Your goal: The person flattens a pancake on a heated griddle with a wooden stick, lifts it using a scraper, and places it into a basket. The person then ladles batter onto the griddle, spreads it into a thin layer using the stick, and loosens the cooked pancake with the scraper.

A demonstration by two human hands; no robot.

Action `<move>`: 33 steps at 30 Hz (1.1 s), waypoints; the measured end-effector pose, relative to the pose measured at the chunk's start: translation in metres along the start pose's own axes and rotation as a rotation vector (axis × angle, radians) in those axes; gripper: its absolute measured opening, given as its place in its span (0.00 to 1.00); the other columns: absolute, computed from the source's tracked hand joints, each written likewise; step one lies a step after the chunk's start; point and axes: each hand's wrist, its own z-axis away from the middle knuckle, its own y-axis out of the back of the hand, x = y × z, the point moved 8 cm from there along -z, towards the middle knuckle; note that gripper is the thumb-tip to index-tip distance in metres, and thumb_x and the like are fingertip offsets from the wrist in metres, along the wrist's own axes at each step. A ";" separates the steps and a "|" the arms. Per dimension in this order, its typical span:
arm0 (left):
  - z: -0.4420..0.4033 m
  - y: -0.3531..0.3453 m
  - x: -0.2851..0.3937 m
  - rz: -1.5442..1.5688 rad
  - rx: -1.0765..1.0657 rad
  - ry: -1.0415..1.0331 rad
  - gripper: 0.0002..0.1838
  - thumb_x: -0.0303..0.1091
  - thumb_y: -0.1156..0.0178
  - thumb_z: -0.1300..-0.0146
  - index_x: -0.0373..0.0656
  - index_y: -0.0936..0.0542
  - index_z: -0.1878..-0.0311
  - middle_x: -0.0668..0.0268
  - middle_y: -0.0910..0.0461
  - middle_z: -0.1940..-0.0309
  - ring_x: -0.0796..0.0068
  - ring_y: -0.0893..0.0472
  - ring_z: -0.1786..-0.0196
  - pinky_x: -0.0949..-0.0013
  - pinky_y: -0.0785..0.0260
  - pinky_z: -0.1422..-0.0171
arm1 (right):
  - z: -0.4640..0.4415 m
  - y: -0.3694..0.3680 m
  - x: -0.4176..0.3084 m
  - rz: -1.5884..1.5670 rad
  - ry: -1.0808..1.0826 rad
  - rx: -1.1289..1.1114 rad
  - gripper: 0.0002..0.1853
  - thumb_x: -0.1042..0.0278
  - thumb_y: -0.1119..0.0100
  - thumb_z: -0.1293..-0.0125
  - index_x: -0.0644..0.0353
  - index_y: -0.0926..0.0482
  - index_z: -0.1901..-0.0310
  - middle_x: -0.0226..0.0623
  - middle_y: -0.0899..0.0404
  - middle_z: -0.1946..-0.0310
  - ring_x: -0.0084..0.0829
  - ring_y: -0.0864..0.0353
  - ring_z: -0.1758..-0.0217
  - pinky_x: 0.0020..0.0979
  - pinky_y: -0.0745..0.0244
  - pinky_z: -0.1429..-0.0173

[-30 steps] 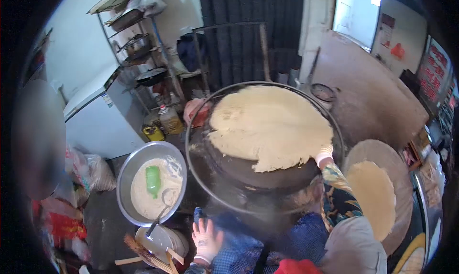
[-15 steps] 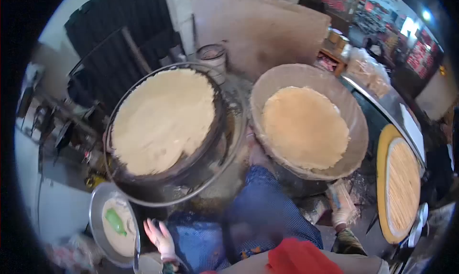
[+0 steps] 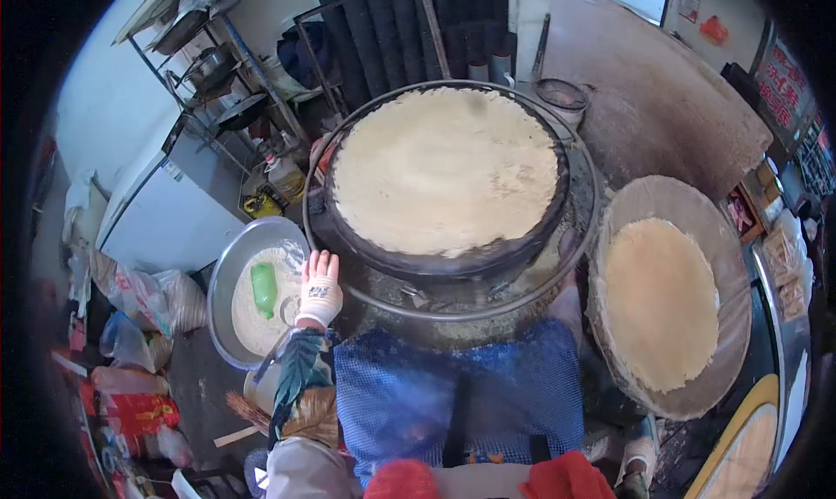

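Note:
My left hand [image 3: 321, 288], in a white glove with bare fingertips, is open with its fingers stretched forward. It is between the right rim of a metal bowl [image 3: 228, 338] and the metal ring [image 3: 453, 316] around a griddle; contact is unclear. Pale powder [image 3: 248, 320] and a green plastic bottle [image 3: 264, 289] lie in the bowl. A wide, thin flatbread sheet [image 3: 444, 168] covers the round black griddle [image 3: 418, 268]. My right hand [image 3: 640, 454], also gloved, hangs low at the right, below a cloth-lined basket [image 3: 736, 325] holding round flatbread [image 3: 662, 303]. Its fingers are unclear.
A white cabinet [image 3: 170, 207] and a metal rack [image 3: 252, 72] stand at the left, above several plastic bags [image 3: 131, 299]. A tall board [image 3: 649, 90] leans behind the griddle. At the lower right is a yellow-rimmed round board [image 3: 736, 438]. Blue mesh cloth [image 3: 457, 386] covers my lap.
My view has turned left, so the griddle and basket appear farther right. My left hand has moved forward, up beside the bowl's rim and the griddle's ring. My right hand sits lower in view.

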 end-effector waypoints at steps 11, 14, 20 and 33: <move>0.001 -0.021 0.139 0.084 -0.687 -0.365 0.20 0.59 0.37 0.47 0.51 0.16 0.66 0.64 0.18 0.76 0.63 0.16 0.70 0.60 0.25 0.63 | 0.157 0.442 -0.417 -1.760 1.047 -0.174 0.26 0.52 0.46 0.30 0.63 0.33 0.38 0.45 0.21 0.53 0.34 0.15 0.61 0.32 0.18 0.63; 0.007 -0.008 0.202 0.213 -0.518 -0.360 0.18 0.57 0.39 0.43 0.53 0.17 0.66 0.65 0.20 0.80 0.64 0.18 0.76 0.59 0.26 0.72 | 0.106 0.487 -0.460 -1.509 0.632 -0.104 0.19 0.53 0.45 0.33 0.57 0.27 0.47 0.38 0.19 0.65 0.32 0.18 0.74 0.35 0.24 0.75; 0.009 -0.041 0.276 0.506 -0.563 -0.149 0.18 0.52 0.39 0.42 0.46 0.19 0.63 0.60 0.17 0.73 0.58 0.16 0.67 0.55 0.25 0.60 | 0.050 0.534 -0.497 -1.256 0.593 -0.005 0.17 0.52 0.38 0.38 0.59 0.18 0.61 0.40 0.17 0.71 0.35 0.17 0.71 0.36 0.26 0.72; 0.005 -0.023 0.311 0.527 -0.222 -0.189 0.05 0.33 0.47 0.41 0.47 0.24 0.71 0.61 0.20 0.78 0.63 0.18 0.74 0.60 0.27 0.71 | 0.150 0.659 -0.525 -1.609 1.368 0.058 0.13 0.63 0.36 0.41 0.68 0.17 0.65 0.36 0.16 0.69 0.28 0.19 0.68 0.33 0.23 0.58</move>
